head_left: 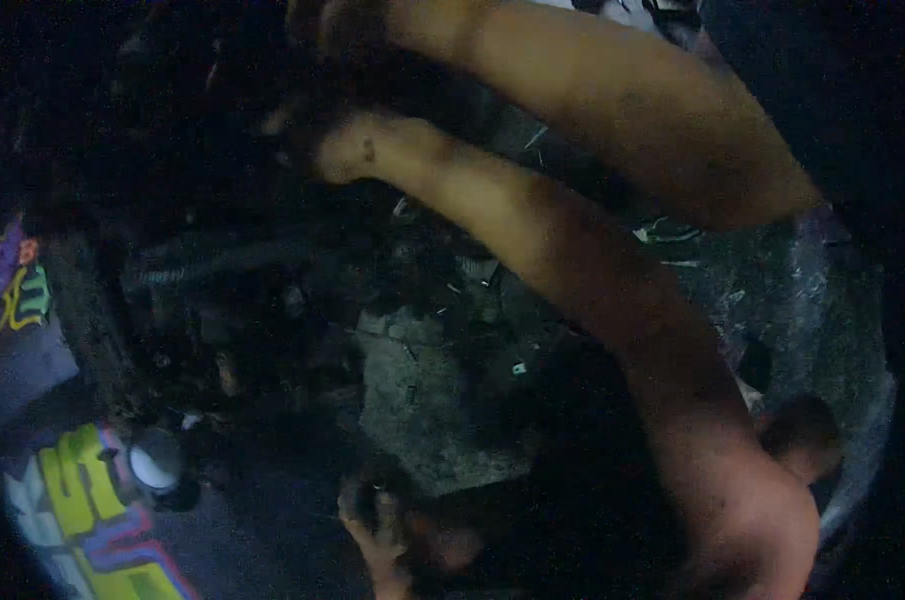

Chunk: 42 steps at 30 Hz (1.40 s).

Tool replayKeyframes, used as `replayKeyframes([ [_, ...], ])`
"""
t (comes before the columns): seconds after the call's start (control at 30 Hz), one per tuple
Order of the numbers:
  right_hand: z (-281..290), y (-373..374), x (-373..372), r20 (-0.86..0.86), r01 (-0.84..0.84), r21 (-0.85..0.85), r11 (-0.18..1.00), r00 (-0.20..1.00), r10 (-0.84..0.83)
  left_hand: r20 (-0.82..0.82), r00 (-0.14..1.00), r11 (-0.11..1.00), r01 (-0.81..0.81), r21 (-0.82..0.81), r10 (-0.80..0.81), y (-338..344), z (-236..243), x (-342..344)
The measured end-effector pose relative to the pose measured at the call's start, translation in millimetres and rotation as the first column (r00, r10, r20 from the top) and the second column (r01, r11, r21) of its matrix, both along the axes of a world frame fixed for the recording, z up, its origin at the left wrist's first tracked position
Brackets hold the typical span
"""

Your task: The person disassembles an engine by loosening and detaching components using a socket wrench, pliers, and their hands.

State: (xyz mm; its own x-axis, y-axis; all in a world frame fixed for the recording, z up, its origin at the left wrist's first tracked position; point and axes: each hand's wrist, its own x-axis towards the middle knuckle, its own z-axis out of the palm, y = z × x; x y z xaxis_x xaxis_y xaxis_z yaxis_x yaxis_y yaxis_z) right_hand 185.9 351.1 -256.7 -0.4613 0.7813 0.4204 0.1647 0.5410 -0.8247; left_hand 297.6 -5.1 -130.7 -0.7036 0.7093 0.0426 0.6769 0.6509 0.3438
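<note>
The scene is very dark. Both my bare forearms reach from the right toward the upper left. My left hand (334,148) is at the end of the lower arm, pushed into a dark mass of parts (202,265), with its fingers lost in shadow. My right hand (322,22) sits at the top edge, also sunk in darkness. I cannot tell what either hand holds or touches.
A rough grey slab (422,410) with small bits of debris lies below my arms. Brightly painted surfaces show at the left (10,290) and lower left (92,510), beside a small round white-topped object (152,466). Some fingers or toes (374,535) show at the bottom edge.
</note>
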Motion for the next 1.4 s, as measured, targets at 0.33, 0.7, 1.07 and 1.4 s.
replayKeyframes([
  [0.33, -4, -19, 12, -0.036, -0.119, -0.183, 0.976, 0.993, 0.114, 0.126, 0.992, 0.999, -0.018, -0.036, 0.023, 39, -5, -5],
  [0.7, -4, -2, 20, -0.134, -0.27, -0.38, 0.885, 0.962, 0.236, 0.146, 0.969, 0.969, -0.175, -0.176, 0.201, 22, -2, -19],
  [1.07, -15, -2, -25, -0.025, -0.033, -0.18, 0.983, 0.999, 0.029, 0.219, 0.895, 0.916, -0.348, -0.2, 0.388, 44, 9, 1],
  [1.4, -36, 5, -36, -0.008, 0.052, -0.009, 0.999, 0.999, -0.052, 0.171, 0.965, 0.98, -0.195, -0.034, 0.198, 51, 0, 4],
])
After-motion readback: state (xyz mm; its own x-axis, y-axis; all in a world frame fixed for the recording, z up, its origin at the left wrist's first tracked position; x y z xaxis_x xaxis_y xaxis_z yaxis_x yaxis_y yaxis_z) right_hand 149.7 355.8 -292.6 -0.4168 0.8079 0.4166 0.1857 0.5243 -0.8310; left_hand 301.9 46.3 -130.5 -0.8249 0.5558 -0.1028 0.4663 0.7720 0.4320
